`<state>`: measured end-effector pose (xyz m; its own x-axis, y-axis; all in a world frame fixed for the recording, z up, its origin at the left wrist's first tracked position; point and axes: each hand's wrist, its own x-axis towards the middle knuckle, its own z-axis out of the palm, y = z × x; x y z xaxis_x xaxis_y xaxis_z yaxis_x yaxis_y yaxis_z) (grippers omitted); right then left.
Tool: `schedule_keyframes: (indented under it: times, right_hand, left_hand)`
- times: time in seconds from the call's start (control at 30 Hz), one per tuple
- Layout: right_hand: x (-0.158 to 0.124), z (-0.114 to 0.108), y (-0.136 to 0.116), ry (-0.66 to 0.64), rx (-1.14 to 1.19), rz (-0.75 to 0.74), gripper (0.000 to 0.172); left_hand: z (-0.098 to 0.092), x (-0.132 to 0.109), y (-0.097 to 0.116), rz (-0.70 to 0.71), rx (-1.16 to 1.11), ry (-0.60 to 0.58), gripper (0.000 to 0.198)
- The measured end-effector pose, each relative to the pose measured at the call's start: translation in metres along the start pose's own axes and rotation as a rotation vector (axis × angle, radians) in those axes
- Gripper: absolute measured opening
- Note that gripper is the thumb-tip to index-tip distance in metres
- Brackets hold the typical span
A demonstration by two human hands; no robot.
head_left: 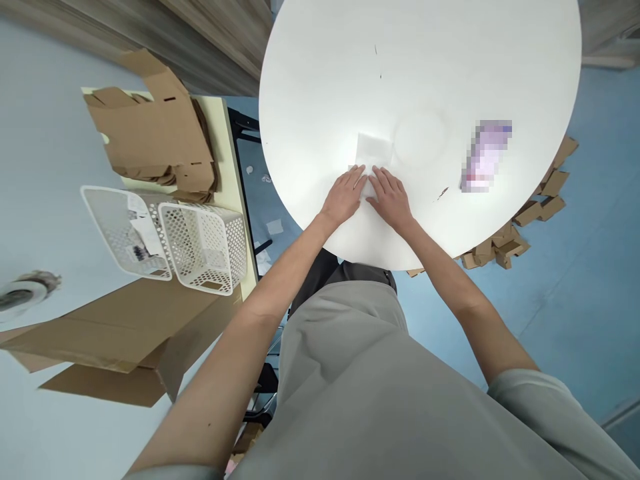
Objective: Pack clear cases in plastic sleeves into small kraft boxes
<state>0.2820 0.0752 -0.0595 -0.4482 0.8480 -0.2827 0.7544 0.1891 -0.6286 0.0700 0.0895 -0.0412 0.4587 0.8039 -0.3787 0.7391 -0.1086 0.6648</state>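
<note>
A small white sheet [374,149], thin like paper or tissue, lies on the round white table [325,73] close to its near edge. My left hand [345,195] rests on the sheet's near left part, fingers stretched forward and lying flat. Beside it my right hand [391,199] presses down with its fingers spread over the near right part. The fingertips of both hands almost meet on the sheet. Part of the sheet is hidden under the fingers, so I cannot tell whether it is folded there. Neither hand grasps anything.
A blurred-out pinkish flat object [486,157] lies on the table's right side. At left, a side table [227,167] bears flattened cardboard boxes [150,127] and white perforated baskets [200,247]. A large open carton [110,333] stands below them. Small cardboard boxes [505,240] are on the floor at right.
</note>
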Motion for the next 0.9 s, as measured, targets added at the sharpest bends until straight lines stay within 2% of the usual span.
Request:
schedule_keyframes:
  times: [0.17, 0.27, 0.4, 0.5, 0.6, 0.7, 0.8, 0.9]
  right_hand:
    - [-0.025, -0.004, 0.000, -0.069, 0.019, -0.051, 0.062]
    - [-0.026, -0.013, 0.001, -0.103, 0.072, -0.070, 0.062]
    - [0.003, -0.028, 0.010, -0.043, 0.175, 0.002, 0.058]
    - [0.038, -0.034, 0.022, 0.093, 0.205, 0.065, 0.051]
    - [0.066, -0.034, 0.030, 0.129, 0.210, 0.149, 0.041]
    - [0.068, -0.031, 0.030, 0.107, 0.219, 0.245, 0.025]
    - [0.051, -0.019, 0.019, 0.145, 0.233, 0.324, 0.014]
    - [0.040, 0.005, -0.007, 0.267, 0.286, 0.416, 0.014]
  left_hand:
    - [-0.004, -0.020, 0.000, -0.005, -0.046, -0.027, 0.063]
    - [-0.011, -0.028, 0.002, -0.087, -0.130, 0.005, 0.056]
    - [-0.016, -0.014, 0.007, -0.252, -0.277, 0.125, 0.038]
    - [-0.008, 0.005, 0.012, -0.421, -0.347, 0.316, 0.027]
    - [0.009, 0.016, 0.021, -0.696, -0.434, 0.496, 0.039]
    - [0.027, 0.012, 0.033, -0.881, -0.575, 0.498, 0.045]
    - [0.038, 0.003, 0.041, -0.846, -0.696, 0.466, 0.038]
    - [0.035, -0.006, 0.032, -0.713, -0.688, 0.503, 0.030]
